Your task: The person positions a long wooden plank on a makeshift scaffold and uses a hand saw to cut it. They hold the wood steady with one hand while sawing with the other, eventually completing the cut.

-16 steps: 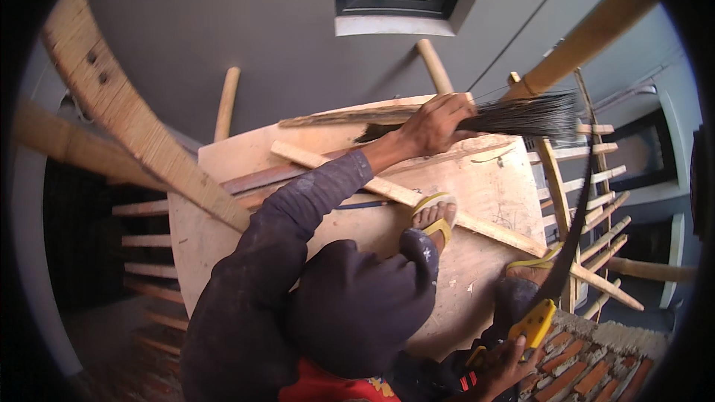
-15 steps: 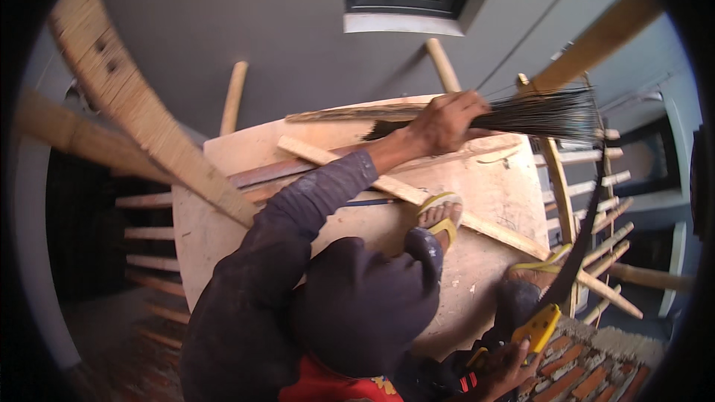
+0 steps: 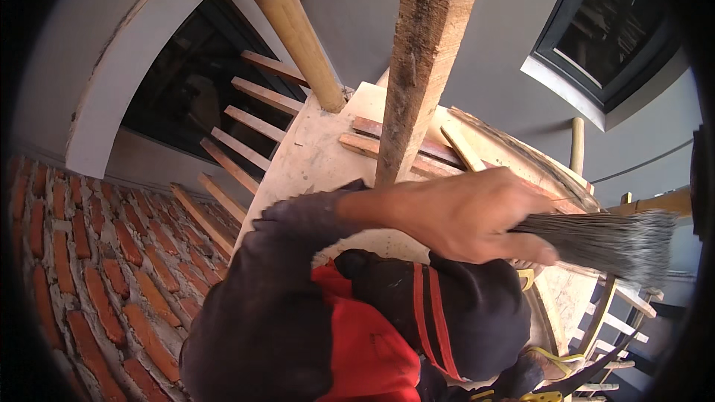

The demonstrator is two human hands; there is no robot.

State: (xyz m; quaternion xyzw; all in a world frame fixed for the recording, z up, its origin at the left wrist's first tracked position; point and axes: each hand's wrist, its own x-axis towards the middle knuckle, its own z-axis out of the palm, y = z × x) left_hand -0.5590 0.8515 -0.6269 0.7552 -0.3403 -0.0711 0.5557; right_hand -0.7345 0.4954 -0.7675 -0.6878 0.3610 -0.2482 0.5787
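My left hand (image 3: 473,216) is closed around a bundle of thin dark wires (image 3: 607,242). Their loose ends fan out to the right, past my fingers, over the pale wooden board (image 3: 305,156). At the bottom right shows a handsaw (image 3: 596,370) with a dark curved blade. Only the top of its yellow handle is in the picture, at the lower edge. My right hand lies outside the picture, so its hold on the saw is hidden. Below my left hand are my dark-clad leg (image 3: 477,320) and a foot in a yellow sandal (image 3: 555,363).
A rough wooden post (image 3: 424,59) rises close in front of my left forearm. Further left stands a bamboo pole (image 3: 290,30). Timber strips (image 3: 432,150) lie on the board, and spaced slats (image 3: 257,126) jut out beyond its left edge. Brickwork (image 3: 104,283) fills the lower left.
The view has swung left, bringing in the brickwork. My left hand, with the wires, has come nearer the camera. The saw sits lower, and my right hand has left the picture.
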